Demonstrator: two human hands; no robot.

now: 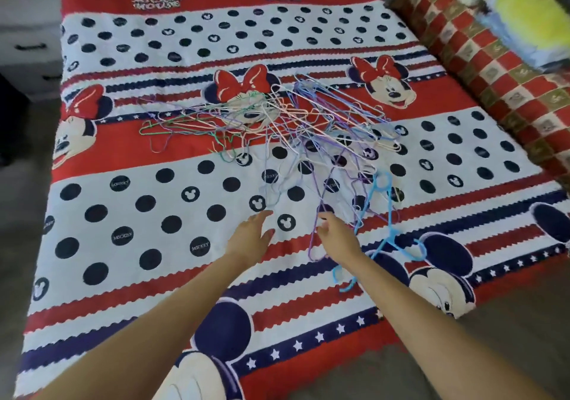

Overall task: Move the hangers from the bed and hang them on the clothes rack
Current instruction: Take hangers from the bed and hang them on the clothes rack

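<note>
The right hand (337, 236) is pinching a purple hanger (315, 214), its long axis running away from the fingers toward the tangled hangers (277, 122) further up the bed (123, 152). The left hand (251, 237) is hovering just beside, fingers straight, holding nothing.

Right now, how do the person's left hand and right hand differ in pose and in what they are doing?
The left hand is open, fingers straight, reaching over the bedspread and holding nothing; the right hand has its fingers curled, pinching a purple hanger. The left hand is clear of the hanger pile, while the right hand is at its near edge, beside a light blue hanger. Both arms stretch forward over the bed.
</note>
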